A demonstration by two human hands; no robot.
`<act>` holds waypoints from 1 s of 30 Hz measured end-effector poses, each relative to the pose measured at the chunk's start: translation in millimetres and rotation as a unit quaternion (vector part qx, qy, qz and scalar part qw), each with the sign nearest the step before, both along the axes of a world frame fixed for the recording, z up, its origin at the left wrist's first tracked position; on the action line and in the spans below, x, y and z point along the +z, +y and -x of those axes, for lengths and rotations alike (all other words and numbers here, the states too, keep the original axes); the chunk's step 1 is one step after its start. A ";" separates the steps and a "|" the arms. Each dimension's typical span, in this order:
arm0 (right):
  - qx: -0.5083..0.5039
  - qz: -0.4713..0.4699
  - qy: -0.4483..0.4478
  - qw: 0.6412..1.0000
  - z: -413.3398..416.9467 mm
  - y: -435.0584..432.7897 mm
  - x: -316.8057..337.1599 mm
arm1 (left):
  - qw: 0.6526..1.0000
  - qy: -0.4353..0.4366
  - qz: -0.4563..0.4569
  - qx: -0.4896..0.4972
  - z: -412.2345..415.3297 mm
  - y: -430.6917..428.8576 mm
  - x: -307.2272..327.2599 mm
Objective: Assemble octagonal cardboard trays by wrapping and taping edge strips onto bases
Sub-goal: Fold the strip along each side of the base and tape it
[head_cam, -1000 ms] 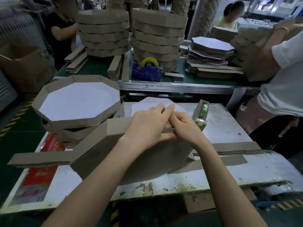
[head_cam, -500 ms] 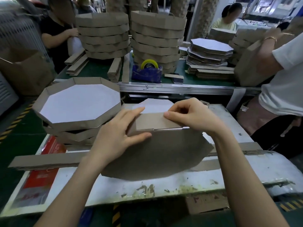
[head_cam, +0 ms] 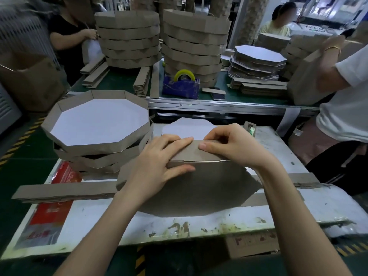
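Your left hand (head_cam: 159, 162) lies flat, pressing the strip (head_cam: 196, 154) onto the base (head_cam: 209, 186); your right hand (head_cam: 233, 144) pinches the strip. Seemingly mid-wrap: next, crease it squarely round the corner.

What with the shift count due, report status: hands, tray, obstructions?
Left hand flat, pressing edge strip onto base. Right hand pinching strip's top. Tape dispenser beyond, untouched.

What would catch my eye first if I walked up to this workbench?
At centre, the left hand presses and the right hand pinches a brown cardboard edge strip against a brown octagonal cardboard base. Left of them stands a stack of white-lined octagonal cardboard trays.
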State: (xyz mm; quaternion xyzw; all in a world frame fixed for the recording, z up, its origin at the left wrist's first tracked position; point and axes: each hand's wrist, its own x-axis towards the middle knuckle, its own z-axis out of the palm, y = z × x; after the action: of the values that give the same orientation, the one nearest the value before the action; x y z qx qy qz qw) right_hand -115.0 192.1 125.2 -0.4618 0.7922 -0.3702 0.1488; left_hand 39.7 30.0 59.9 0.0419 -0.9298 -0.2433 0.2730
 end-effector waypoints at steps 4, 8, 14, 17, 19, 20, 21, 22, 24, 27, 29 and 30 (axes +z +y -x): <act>-0.008 -0.010 -0.009 1.000 4.2 3.8 -1.5 | 1.000 -0.001 0.005 -0.009 5.1 2.2 0.6; -0.010 -0.012 -0.013 1.000 7.6 3.9 -3.8 | 1.000 0.002 0.005 -0.010 7.3 1.8 0.8; -0.010 -0.007 -0.028 1.000 8.0 0.3 -5.4 | 0.999 -0.033 0.018 -0.005 7.7 2.7 8.5; -0.004 -0.018 -0.041 0.999 11.1 -0.3 -6.1 | 0.998 -0.040 0.051 0.006 9.2 4.9 14.5; 0.002 -0.023 -0.041 0.999 13.0 0.7 -6.0 | 0.997 -0.036 0.066 0.010 12.6 7.6 18.7; 0.002 -0.023 -0.042 0.999 13.9 0.7 -6.6 | 0.997 -0.036 0.071 0.012 14.9 9.1 20.4; 0.001 -0.022 -0.046 0.999 15.3 0.4 -7.3 | 0.996 -0.039 0.076 0.013 17.3 10.5 22.0; 0.002 -0.018 -0.054 0.998 16.9 0.3 -7.4 | 0.996 -0.044 0.082 0.014 19.7 11.7 23.5; 0.014 -0.012 -0.066 0.998 24.2 2.4 -6.3 | 0.994 -0.055 0.093 0.009 25.0 14.1 26.4; -0.013 0.027 -0.112 0.993 48.6 7.6 -9.5 | 0.993 -0.063 0.097 0.007 33.1 17.0 30.5; -0.088 0.101 -0.185 0.974 73.6 8.3 -20.4 | 0.993 -0.065 0.099 0.008 38.0 20.9 33.0; -0.144 0.134 -0.210 0.958 88.0 7.4 -28.7 | 0.992 -0.069 0.103 0.006 40.2 23.7 34.6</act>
State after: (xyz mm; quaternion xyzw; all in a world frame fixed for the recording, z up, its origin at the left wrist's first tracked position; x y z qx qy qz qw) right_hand -203.0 199.5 96.5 -0.2703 0.7442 -0.5794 0.1935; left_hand -0.5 53.8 94.5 0.0361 -0.9662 -0.1414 0.2127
